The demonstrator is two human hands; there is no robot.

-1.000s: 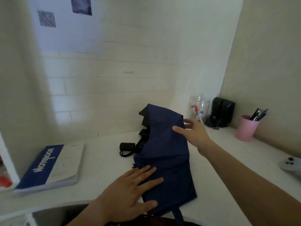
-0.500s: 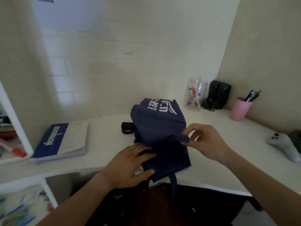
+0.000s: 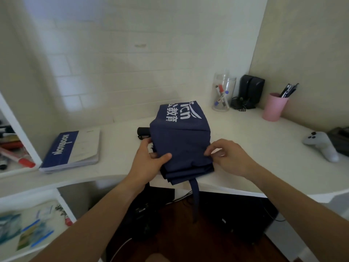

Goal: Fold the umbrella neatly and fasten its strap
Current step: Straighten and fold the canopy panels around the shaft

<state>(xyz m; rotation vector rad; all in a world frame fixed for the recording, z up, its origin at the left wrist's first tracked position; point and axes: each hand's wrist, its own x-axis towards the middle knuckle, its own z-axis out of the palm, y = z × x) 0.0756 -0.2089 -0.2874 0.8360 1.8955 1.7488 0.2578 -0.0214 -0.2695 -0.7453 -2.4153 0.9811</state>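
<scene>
A navy blue umbrella [image 3: 182, 140] with white printed lettering lies collapsed on the white desk [image 3: 255, 148], its canopy folded into flat layers. Its black handle [image 3: 143, 131] pokes out at the left. The strap [image 3: 194, 199] hangs loose over the desk's front edge. My left hand [image 3: 146, 163] grips the left edge of the folded fabric, thumb on top. My right hand [image 3: 229, 157] pinches the fabric's right edge between fingers and thumb.
A blue and white notebook [image 3: 72, 148] lies at the left. At the back right stand a clear jar of markers [image 3: 222, 93], a black speaker [image 3: 250, 89] and a pink pen cup [image 3: 273, 106]. A white game controller [image 3: 321, 144] lies far right. Shelves stand at the left.
The right hand folded a canopy panel over, bringing the printed side up, then moved to the right edge. The left hand went from pressing flat to gripping the left edge. The view tilted down.
</scene>
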